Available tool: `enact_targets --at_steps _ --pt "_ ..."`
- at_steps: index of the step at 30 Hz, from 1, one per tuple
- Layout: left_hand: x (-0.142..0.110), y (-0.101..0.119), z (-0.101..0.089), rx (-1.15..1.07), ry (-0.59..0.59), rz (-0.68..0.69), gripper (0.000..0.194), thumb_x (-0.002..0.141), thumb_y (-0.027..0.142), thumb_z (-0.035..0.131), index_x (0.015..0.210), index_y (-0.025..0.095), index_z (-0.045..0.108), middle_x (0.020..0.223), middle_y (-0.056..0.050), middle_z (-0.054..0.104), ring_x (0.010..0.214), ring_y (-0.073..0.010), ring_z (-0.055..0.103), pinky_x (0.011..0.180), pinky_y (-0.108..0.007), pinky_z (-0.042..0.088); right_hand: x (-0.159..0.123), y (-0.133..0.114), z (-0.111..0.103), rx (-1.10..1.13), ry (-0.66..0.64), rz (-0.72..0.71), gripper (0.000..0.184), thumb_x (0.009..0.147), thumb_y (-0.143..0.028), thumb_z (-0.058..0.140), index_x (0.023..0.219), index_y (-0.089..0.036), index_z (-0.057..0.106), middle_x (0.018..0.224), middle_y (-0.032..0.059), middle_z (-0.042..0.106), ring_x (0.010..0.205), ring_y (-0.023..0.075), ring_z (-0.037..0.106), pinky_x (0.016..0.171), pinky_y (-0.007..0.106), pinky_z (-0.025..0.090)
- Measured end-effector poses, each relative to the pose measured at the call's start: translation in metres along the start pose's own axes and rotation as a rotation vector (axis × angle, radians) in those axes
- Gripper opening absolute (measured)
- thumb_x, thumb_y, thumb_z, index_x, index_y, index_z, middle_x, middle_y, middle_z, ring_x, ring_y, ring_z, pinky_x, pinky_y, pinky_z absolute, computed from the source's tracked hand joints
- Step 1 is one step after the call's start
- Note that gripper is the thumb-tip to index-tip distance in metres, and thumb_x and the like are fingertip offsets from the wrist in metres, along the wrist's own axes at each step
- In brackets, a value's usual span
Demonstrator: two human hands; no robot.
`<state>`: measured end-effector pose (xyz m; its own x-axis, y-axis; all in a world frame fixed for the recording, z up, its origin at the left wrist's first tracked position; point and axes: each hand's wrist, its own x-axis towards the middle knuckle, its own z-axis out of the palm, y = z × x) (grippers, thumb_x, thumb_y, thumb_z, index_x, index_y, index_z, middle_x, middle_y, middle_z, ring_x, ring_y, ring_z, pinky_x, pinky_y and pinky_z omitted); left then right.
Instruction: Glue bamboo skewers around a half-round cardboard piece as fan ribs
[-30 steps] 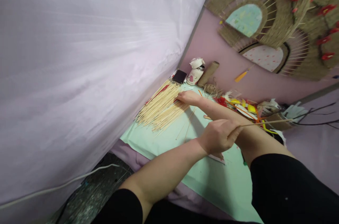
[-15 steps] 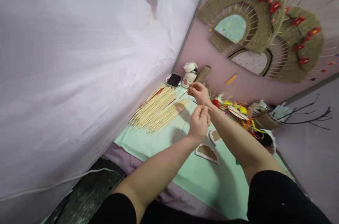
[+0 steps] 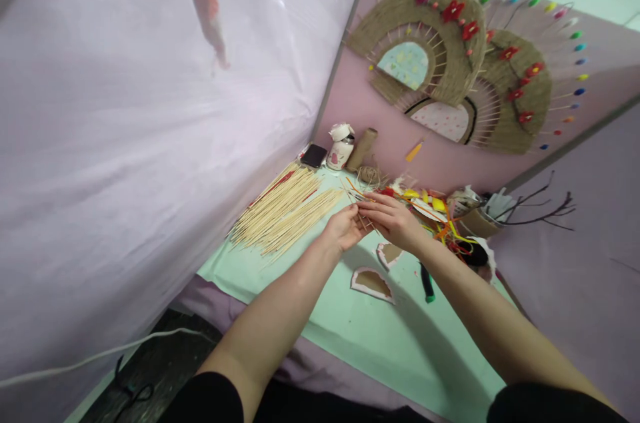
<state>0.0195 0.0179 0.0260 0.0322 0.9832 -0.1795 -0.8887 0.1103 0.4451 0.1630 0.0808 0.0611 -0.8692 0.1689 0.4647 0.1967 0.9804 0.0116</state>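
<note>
My left hand (image 3: 347, 226) is closed around several thin wooden sticks (image 3: 349, 188), palm turned up, over the middle of the mint-green table cover (image 3: 320, 316). From the right, my right hand (image 3: 393, 218) meets it, with its fingers laid over the same sticks; how many there are is hidden. Left of the hands lie two heaps of bamboo sticks, a larger one (image 3: 273, 210) and a smaller one (image 3: 303, 220). Below the hands are two half-round cardboard pieces with pale pink edging, a nearer one (image 3: 373, 284) and a farther one (image 3: 389, 254).
A green-and-black tool handle (image 3: 427, 282) lies beneath my right forearm. Along the back stand a dark box (image 3: 313, 156), a white bottle (image 3: 340, 148) and a twine roll (image 3: 362, 150). Craft scraps (image 3: 440, 206) and branches (image 3: 540, 206) lie right. Twine-covered arches (image 3: 425, 56) hang on the pink panel.
My right hand has left the stick heap and come back to my left hand, bringing a stick. My left hand has moved left and turned palm up. The view has shifted right.
</note>
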Motion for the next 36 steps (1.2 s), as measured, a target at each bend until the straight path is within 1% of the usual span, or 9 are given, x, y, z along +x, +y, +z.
enact_targets --at_steps 4,9,13,19,23,27,29,33,36 --pt "-0.003 -0.005 0.004 0.135 0.045 0.060 0.018 0.099 0.017 0.042 0.083 0.016 0.050 0.075 -0.001 0.061 0.065 -0.0085 0.061 0.075 -0.027 0.054 -0.007 -0.005 -0.003 0.109 0.117 0.026 0.030 0.091 -0.015 0.047 0.104 -0.025 0.072 0.120 0.0082 0.071 0.124 0.0235 0.059 0.101 0.049 0.052" --pt "-0.023 -0.012 -0.001 0.746 -0.035 0.432 0.009 0.092 0.020 0.050 0.098 0.020 0.056 0.069 0.004 0.051 0.063 -0.0094 0.052 0.072 -0.025 0.052 0.003 0.016 -0.006 0.204 0.371 0.399 0.026 0.087 -0.019 0.048 0.095 -0.022 0.072 0.104 0.0080 0.074 0.096 0.0231 0.070 0.086 0.041 0.056" --pt "-0.053 -0.022 -0.023 1.174 -0.190 0.627 0.018 0.086 0.014 0.047 0.094 0.019 0.062 0.090 -0.004 0.063 0.088 -0.0166 0.057 0.086 -0.030 0.048 0.029 0.042 0.020 0.245 0.206 0.519 0.025 0.082 -0.018 0.049 0.092 -0.018 0.072 0.093 0.0072 0.075 0.085 0.0210 0.070 0.079 0.035 0.056" --pt "-0.079 -0.025 -0.057 1.416 -0.241 0.234 0.016 0.087 0.018 0.043 0.085 0.022 0.058 0.082 0.000 0.068 0.077 -0.0159 0.059 0.073 -0.027 0.045 0.076 0.052 0.080 0.186 -0.125 0.438 0.027 0.084 -0.012 0.051 0.096 -0.017 0.075 0.099 0.0081 0.076 0.088 0.0189 0.069 0.085 0.032 0.053" --pt "-0.087 -0.023 -0.052 1.320 -0.222 0.260 0.017 0.090 0.019 0.042 0.091 0.022 0.058 0.092 -0.002 0.071 0.088 -0.0165 0.064 0.076 -0.026 0.046 0.095 0.060 0.102 0.166 -0.192 0.444 0.029 0.085 -0.008 0.051 0.098 -0.018 0.075 0.100 0.0068 0.076 0.091 0.0178 0.069 0.085 0.030 0.052" --pt "-0.088 -0.014 -0.034 1.278 -0.318 0.294 0.020 0.091 0.018 0.040 0.100 0.022 0.057 0.088 -0.001 0.070 0.080 -0.0151 0.064 0.072 -0.024 0.046 0.102 0.069 0.111 0.164 -0.280 0.308 0.028 0.086 -0.007 0.053 0.101 -0.017 0.075 0.102 0.0090 0.074 0.093 0.0189 0.067 0.087 0.031 0.051" --pt "-0.081 0.002 -0.028 1.368 -0.254 0.360 0.020 0.090 0.017 0.040 0.101 0.022 0.056 0.078 0.000 0.066 0.072 -0.0153 0.060 0.068 -0.025 0.045 0.102 0.069 0.113 0.170 -0.307 0.209 0.028 0.087 -0.008 0.054 0.102 -0.017 0.075 0.104 0.0100 0.073 0.095 0.0193 0.066 0.089 0.031 0.050" --pt "-0.054 0.060 -0.034 1.481 0.165 0.563 0.017 0.093 0.025 0.041 0.098 0.020 0.056 0.081 -0.001 0.064 0.071 -0.0153 0.057 0.068 -0.027 0.042 0.093 0.062 0.114 0.192 -0.342 0.005 0.026 0.090 -0.011 0.054 0.105 -0.018 0.073 0.111 0.0124 0.070 0.101 0.0213 0.063 0.090 0.035 0.049" --pt "-0.034 0.101 -0.049 1.609 0.359 0.544 0.013 0.090 0.030 0.050 0.090 0.020 0.059 0.072 0.001 0.062 0.069 -0.0159 0.056 0.068 -0.027 0.041 0.080 0.056 0.114 0.163 -0.337 -0.050 0.029 0.093 -0.013 0.051 0.113 -0.018 0.071 0.112 0.0141 0.068 0.102 0.0232 0.061 0.088 0.038 0.050"
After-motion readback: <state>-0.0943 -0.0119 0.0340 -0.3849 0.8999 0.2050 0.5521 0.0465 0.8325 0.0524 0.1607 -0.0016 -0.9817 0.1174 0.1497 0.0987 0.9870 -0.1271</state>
